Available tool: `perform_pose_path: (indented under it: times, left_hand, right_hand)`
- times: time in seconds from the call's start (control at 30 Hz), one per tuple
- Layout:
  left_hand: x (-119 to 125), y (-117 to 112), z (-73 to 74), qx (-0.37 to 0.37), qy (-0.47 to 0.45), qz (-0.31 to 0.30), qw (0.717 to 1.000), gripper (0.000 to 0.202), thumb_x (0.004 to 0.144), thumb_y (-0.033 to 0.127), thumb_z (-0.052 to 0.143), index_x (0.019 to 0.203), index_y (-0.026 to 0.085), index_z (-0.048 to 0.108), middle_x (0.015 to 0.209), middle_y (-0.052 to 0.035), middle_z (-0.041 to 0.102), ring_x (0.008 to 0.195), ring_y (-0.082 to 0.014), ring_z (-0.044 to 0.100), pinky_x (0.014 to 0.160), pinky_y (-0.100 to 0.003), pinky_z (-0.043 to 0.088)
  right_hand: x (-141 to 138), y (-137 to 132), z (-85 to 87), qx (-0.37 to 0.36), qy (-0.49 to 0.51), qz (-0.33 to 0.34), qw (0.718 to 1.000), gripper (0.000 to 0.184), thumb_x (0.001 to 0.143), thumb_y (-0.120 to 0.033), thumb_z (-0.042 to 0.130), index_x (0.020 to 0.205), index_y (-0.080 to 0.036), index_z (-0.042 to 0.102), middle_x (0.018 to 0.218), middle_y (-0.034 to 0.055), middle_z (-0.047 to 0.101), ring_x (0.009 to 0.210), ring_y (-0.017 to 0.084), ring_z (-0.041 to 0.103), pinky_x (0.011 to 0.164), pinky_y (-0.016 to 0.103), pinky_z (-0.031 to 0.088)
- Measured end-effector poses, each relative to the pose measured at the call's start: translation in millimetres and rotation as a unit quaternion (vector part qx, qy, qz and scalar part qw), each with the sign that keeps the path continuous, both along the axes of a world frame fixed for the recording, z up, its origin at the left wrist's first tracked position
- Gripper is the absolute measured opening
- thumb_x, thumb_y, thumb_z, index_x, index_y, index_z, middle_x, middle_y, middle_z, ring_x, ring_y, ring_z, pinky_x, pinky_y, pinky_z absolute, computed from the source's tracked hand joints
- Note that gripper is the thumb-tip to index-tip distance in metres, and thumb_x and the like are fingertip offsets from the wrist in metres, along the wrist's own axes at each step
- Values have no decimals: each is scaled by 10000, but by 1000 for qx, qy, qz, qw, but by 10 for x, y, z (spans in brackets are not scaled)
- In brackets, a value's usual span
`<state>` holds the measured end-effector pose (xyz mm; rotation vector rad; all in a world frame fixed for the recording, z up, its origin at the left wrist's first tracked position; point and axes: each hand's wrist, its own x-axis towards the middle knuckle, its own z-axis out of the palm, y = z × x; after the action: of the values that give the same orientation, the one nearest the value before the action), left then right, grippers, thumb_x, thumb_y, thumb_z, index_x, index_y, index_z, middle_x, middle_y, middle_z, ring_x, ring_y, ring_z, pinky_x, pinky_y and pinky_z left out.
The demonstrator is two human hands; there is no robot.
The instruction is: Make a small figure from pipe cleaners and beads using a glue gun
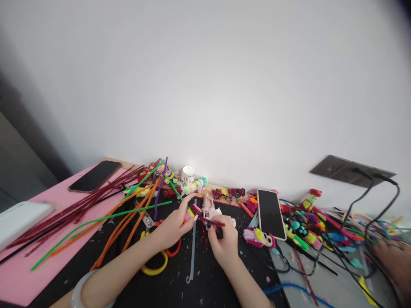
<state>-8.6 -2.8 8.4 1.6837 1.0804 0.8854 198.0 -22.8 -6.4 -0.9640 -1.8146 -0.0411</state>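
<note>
Dark red stem (214,222): between my two hands, above the black-topped bench (173,291); I judge it light, fuzzy and bendy, best pinched near an end to spare the pile.
Pink-and-yellow piece (189,215): at the left fingertips, probably soft and easily squashed; I'd favour its thicker body.
Left hand (175,222): thumb and fingers partly curled, holding that piece lightly.
Right hand (225,244): fingers drawn in, pinching the stem; my view is small, so the exact grip is uncertain.
Yellow-handled scissors (154,272): below the left forearm.
Pale-edged phone (271,214): right of both hands.
</note>
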Motion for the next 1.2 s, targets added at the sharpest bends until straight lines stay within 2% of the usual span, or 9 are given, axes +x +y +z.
perform_pose_path:
  times: [0.13,0.3,0.4,0.5,0.63,0.73,0.9,1.03,1.2]
  left_hand:
    - [-2,-17,32,-5,-19,12,1000,672,1024,375,584,1632,151,403,669,97,498,602,-164,442,655,-287,307]
    - [-9,-21,48,-40,-151,43,987,722,942,375,741,1588,204,466,669,100,492,606,-166,442,659,-275,357]
    - [9,-7,50,-93,-176,42,979,836,955,443,729,1656,193,348,671,102,486,615,-166,434,648,-267,381]
    - [41,7,55,-155,-192,17,969,958,980,556,669,1714,171,188,666,115,474,569,-144,362,622,-269,397]
    - [55,1,71,-219,-271,-30,937,1040,983,641,667,1747,245,82,666,132,480,519,-91,245,625,-262,394]
    - [31,-21,88,-260,-318,-58,910,1047,991,628,693,1760,313,55,696,115,524,518,-72,232,641,-252,372]
    - [-4,-34,75,-291,-357,-82,884,1046,1008,577,725,1774,366,46,778,63,607,555,-85,372,692,-265,368]
    - [11,-18,12,-277,-391,-93,873,1105,977,555,786,1783,344,60,812,33,642,748,-155,567,768,-294,387]
    - [6,-6,-30,-273,-397,-110,869,1210,958,490,837,1784,335,-33,866,18,700,908,-188,658,850,-321,403]
  right_hand:
    - [-21,-16,-10,-44,47,-11,998,191,878,-143,608,1045,-218,663,798,18,714,631,193,668,567,275,527]
    - [-24,-7,10,-64,53,16,996,118,910,-139,608,940,-217,690,769,23,740,579,176,655,553,266,522]
    - [-28,15,26,-78,67,28,994,133,947,-141,605,904,-211,710,744,18,735,585,172,664,565,260,526]
    - [-32,36,32,-90,74,34,993,163,977,-164,604,883,-210,730,734,17,740,597,173,679,572,255,532]
    - [-29,57,29,-92,75,31,992,192,1012,-202,610,880,-210,749,719,15,740,581,168,672,558,245,523]
    - [-25,62,20,-96,76,31,992,209,1032,-228,614,883,-210,759,728,25,746,585,174,673,561,251,522]
    - [-29,57,0,-99,69,31,992,225,1038,-213,600,879,-219,758,729,40,753,610,184,690,591,268,540]
    - [-29,56,-2,-92,68,38,993,227,1031,-179,589,876,-231,748,715,30,744,603,179,685,591,266,543]
    - [-22,57,31,-86,60,35,994,251,1050,-215,582,867,-224,753,714,31,746,596,185,693,580,266,551]
